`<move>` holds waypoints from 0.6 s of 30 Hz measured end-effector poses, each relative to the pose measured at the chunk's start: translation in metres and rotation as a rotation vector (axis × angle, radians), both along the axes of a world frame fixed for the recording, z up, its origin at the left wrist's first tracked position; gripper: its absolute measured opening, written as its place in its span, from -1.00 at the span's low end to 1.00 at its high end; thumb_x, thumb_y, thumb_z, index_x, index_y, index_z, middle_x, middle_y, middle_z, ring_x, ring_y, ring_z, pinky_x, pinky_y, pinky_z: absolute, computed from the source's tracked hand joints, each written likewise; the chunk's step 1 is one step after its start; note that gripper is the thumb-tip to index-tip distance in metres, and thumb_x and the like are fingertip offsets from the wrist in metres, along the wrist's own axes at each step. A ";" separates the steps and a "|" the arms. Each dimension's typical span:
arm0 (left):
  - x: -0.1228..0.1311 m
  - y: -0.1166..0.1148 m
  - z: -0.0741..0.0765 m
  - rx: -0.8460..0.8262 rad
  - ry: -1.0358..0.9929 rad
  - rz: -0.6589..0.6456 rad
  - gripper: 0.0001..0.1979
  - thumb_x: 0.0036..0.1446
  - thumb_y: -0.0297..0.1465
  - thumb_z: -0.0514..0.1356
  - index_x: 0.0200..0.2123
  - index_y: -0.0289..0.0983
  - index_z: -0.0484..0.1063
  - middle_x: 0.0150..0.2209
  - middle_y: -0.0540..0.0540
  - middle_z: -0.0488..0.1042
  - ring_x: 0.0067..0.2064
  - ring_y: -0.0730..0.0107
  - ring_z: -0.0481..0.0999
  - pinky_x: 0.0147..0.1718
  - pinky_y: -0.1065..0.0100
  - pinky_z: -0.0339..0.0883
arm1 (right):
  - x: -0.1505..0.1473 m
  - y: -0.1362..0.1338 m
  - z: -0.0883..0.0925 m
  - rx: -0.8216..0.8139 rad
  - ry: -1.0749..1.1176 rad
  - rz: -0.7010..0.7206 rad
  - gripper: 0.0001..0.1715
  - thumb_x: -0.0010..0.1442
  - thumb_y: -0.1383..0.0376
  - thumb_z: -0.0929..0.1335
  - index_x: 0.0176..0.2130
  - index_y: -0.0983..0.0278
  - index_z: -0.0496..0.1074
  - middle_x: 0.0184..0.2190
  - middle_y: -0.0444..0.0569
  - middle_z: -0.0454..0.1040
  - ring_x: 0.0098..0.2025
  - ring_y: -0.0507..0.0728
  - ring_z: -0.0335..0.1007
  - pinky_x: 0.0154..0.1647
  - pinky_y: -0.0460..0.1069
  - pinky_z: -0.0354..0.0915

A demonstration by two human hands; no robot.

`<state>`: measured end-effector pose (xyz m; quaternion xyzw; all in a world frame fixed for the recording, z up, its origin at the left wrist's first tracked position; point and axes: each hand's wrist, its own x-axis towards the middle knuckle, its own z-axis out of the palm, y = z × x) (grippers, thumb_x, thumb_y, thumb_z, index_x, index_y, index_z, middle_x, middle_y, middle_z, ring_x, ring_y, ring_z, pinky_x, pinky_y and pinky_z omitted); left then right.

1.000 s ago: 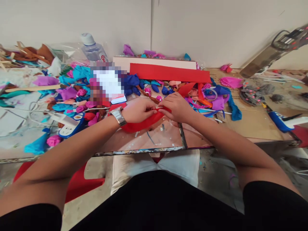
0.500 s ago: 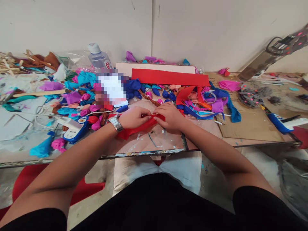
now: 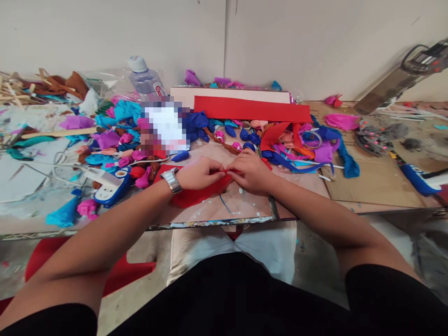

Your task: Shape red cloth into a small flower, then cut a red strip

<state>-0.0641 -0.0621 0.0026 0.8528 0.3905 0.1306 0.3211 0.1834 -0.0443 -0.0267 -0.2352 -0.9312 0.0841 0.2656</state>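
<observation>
A strip of red crepe paper (image 3: 196,194) lies under and between my hands near the table's front edge. My left hand (image 3: 201,172), with a metal watch on its wrist, pinches the strip's upper edge between thumb and fingers. Right beside it, my right hand (image 3: 251,171) pinches the same edge, and the fingertips of both hands nearly meet. Part of the strip is hidden beneath my left hand. Behind them a longer flat red strip (image 3: 252,109) leans on a pale board (image 3: 182,95).
Coloured crepe-paper pieces (image 3: 108,139) crowd the left side around a blue-and-white power strip (image 3: 112,186). A water bottle (image 3: 145,81) stands behind a lit, blurred phone (image 3: 166,126). To the right are a tape roll (image 3: 312,138), cardboard (image 3: 364,186) and a dark tumbler (image 3: 383,91).
My fingertips have come closer together on the red strip's edge, and more of the strip hangs below my left hand. The whole view has shifted slightly.
</observation>
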 end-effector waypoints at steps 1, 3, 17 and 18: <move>0.000 0.000 -0.001 -0.008 -0.014 0.001 -0.62 0.40 -0.19 0.11 -0.26 -0.31 0.63 -0.42 -0.03 0.55 -0.41 0.43 0.39 -0.34 0.37 0.21 | 0.000 0.000 0.001 0.001 0.004 -0.006 -0.78 0.47 0.22 0.34 -0.12 0.20 0.60 -0.24 0.02 0.70 -0.16 0.22 0.53 0.13 0.20 0.18; 0.001 0.000 -0.003 -0.022 -0.030 0.002 -0.61 0.40 -0.19 0.10 -0.24 -0.31 0.63 -0.42 -0.03 0.55 -0.40 0.43 0.38 -0.34 0.37 0.21 | 0.000 -0.001 0.002 0.003 0.010 -0.020 -0.77 0.48 0.21 0.34 -0.11 0.19 0.61 -0.23 0.01 0.70 -0.15 0.22 0.54 0.14 0.20 0.18; 0.000 0.008 -0.005 -0.226 -0.213 0.068 -0.63 0.33 -0.16 0.14 -0.31 -0.33 0.55 -0.42 0.01 0.42 -0.38 0.45 0.27 -0.33 0.36 0.20 | 0.003 -0.002 0.007 0.123 0.012 -0.042 -0.73 0.51 0.21 0.31 -0.05 0.13 0.63 -0.16 0.00 0.71 -0.08 0.23 0.51 0.19 0.23 0.21; 0.001 0.009 -0.005 -0.211 -0.230 0.076 -0.64 0.33 -0.17 0.15 -0.29 -0.34 0.56 -0.41 0.00 0.43 -0.38 0.45 0.28 -0.33 0.36 0.21 | 0.003 -0.002 0.007 0.130 0.009 -0.041 -0.73 0.51 0.21 0.31 -0.04 0.13 0.63 -0.16 0.01 0.71 -0.07 0.24 0.51 0.20 0.24 0.21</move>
